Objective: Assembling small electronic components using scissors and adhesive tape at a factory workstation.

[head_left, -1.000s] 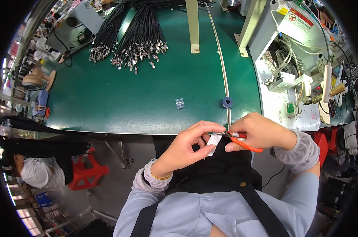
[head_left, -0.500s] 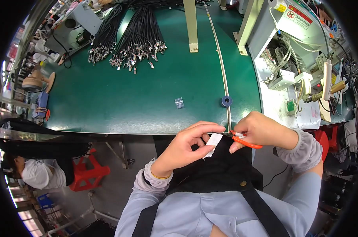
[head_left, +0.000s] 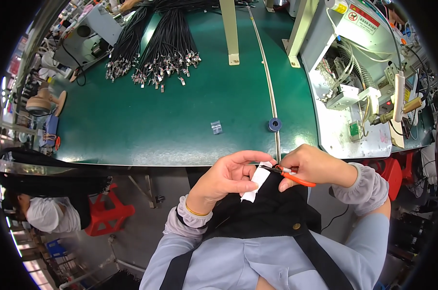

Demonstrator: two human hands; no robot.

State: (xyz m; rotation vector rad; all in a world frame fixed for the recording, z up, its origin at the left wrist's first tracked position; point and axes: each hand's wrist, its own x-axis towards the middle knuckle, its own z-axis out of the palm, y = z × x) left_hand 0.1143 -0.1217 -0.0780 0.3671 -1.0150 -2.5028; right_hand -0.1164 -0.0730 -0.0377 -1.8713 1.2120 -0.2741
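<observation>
Just off the table's near edge, my left hand pinches a small white strip between thumb and fingers; whether it is paper or cloth I cannot tell. My right hand is closed around orange-handled cutters. Their dark jaws point left and meet the strip's upper end. Something white also shows in the right hand beside the handle. Beyond the hands, a small dark blue ring-shaped roll sits on a narrow metal strip running along the table. Left of it lies a small clear plastic piece.
On the green table, bundles of black cables with metal ends lie at the far left. Cream metal posts stand at the back. A machine with wires occupies the right. A red stool is at lower left.
Both hands have shifted slightly left and the white strip has come lower. The cutter jaws now lie across the strip's upper end and show more plainly.
</observation>
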